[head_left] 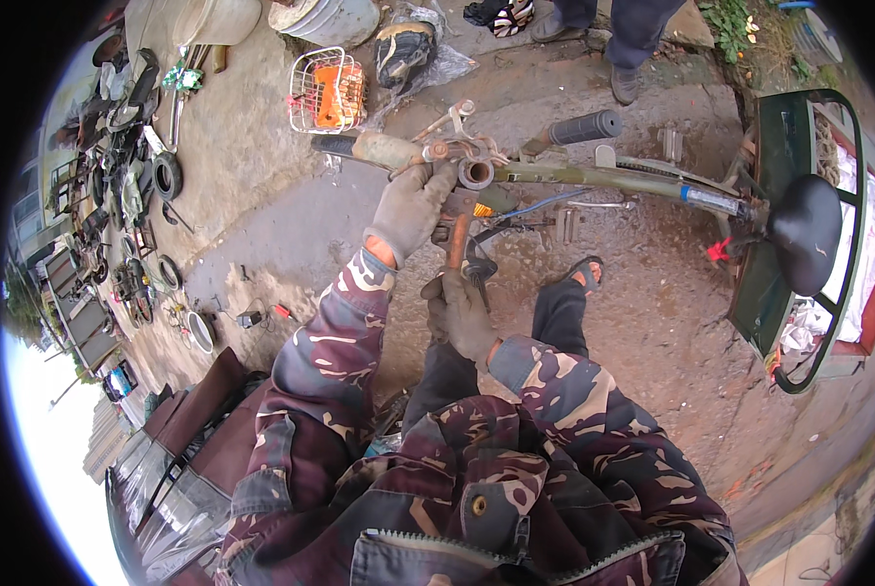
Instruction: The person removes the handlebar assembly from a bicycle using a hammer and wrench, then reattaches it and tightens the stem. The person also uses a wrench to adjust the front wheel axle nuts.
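The bare front frame of a tricycle [574, 174] stretches across in front of me, with its open round head tube [475, 174] facing up. My left hand [410, 210], in a grey glove, is closed on the metal parts beside that tube; its fingertips are partly hidden. Lower down, my gloved right hand [462, 317] wraps round a rusty brown tube [459, 242] that rises toward the head tube. Whether the two tubes touch is hidden. A black handlebar grip [584, 127] lies beyond the frame, and a grey cylinder [386, 148] sticks out beyond my left hand.
At right are a black saddle [804, 234] and a green cargo bed [750, 278]. A wire basket [305, 117] holding something orange stands far left of centre. Another person's shoe [624, 84] is at the far side. Scrap parts and a tyre [168, 177] lie left.
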Available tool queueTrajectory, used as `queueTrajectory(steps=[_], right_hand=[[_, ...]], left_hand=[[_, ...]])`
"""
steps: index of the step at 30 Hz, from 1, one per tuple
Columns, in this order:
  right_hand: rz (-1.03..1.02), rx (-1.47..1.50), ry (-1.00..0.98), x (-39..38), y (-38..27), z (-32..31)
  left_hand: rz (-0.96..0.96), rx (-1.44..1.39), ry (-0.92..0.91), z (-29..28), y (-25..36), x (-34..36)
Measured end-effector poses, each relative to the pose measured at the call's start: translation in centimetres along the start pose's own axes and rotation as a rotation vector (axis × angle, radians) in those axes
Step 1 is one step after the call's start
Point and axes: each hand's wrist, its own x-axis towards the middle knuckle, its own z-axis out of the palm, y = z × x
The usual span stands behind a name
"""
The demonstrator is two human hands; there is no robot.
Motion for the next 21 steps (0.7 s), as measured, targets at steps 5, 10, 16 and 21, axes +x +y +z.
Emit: queueTrajectory(steps=[5,10,16,21], right_hand=[[0.008,0.025,-0.022,-0.3,-0.4,-0.8],[0.101,-0.104,-0.054,-1.4,-2.7,-4.2],[0.076,-0.268,-0.140,-1.7,-4.5,-7.1],[0.057,-0.304,-0.108,-1.3,-4.0,-7.2]], left_hand=[[0.023,-0.064,-0.014,0.5,-1.6,0.5],[-0.063,-0.082,-0.057,1.4,-3.0,0.0],[-0.043,-0.053,-0.065,1.8,-4.3,-0.8],[0.296,0.426,-0.094,0.5,-5.0,0.2]])
